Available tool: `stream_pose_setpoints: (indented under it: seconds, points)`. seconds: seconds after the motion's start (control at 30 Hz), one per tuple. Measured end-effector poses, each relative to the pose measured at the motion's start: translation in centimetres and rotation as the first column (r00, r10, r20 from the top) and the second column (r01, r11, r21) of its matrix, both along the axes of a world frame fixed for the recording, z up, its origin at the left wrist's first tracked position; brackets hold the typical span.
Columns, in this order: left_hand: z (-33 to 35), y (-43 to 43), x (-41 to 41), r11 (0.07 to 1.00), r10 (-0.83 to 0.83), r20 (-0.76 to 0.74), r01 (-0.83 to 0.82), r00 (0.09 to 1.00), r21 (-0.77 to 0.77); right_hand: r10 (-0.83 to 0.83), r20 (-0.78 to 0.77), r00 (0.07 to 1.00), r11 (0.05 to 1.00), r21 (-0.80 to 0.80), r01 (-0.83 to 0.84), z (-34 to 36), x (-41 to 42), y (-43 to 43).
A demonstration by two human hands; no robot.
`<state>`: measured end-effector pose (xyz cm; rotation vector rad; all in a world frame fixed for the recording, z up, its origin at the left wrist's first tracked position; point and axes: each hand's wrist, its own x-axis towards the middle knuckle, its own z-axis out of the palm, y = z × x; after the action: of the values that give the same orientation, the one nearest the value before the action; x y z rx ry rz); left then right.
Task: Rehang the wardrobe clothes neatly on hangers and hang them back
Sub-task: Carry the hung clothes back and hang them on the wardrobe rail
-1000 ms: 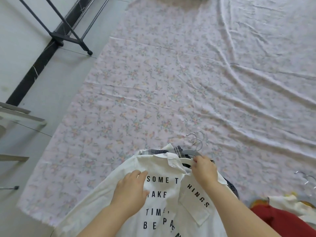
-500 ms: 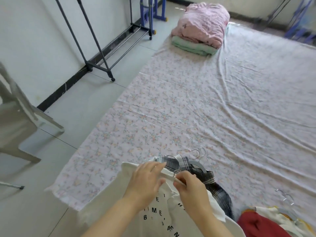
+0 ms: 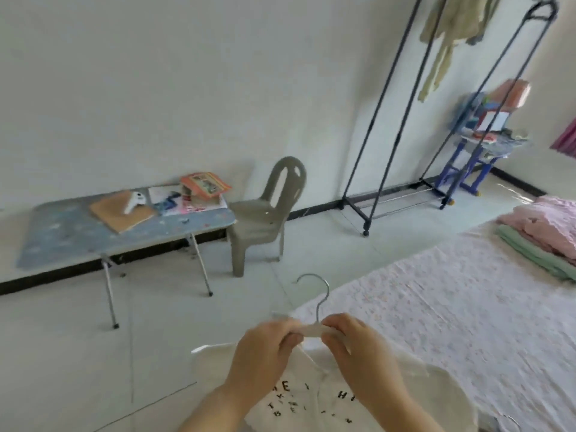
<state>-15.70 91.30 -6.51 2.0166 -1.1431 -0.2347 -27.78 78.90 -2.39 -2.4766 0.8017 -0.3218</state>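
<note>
Left hand (image 3: 265, 350) and right hand (image 3: 358, 347) flanked the hook (image 3: 318, 307), each grip pinching the white hanger (image 3: 311, 330). Lettered shirt (image 3: 436, 394) hung below it. Hanger's long axis ran left-right. Clothes rack (image 3: 386, 120) stood well apart, ahead-right, likely nearer the right hand.

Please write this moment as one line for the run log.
left hand: grips hanger | right hand: grips hanger | shirt: below hanger, not yet on rack | rack: one garment hung
</note>
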Motion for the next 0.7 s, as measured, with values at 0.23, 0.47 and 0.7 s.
stream_pose_setpoints:
  seconds: [0.23, 0.47, 0.7]
  points:
    - [3.9, 19.1, 10.2, 0.887, 0.462, 0.076, -0.458, 0.884, -0.066, 0.519, 0.038, 0.854, 0.801, -0.369, -0.471, 3.3, 14.4, 13.5]
    - [6.6, 34.2, 17.8, 0.627, 0.779, 0.103, -0.77, 0.618, -0.122, 0.793, 0.099, 0.601, 0.575, -0.445, -0.686, 4.9, 28.3, 26.3]
    - [8.6, 47.5, 23.9, 0.368, 0.926, 0.171, -0.908, 0.338, -0.199, 0.943, 0.213, 0.257, 0.331, -0.501, -0.799, 6.7, 41.6, 39.6]
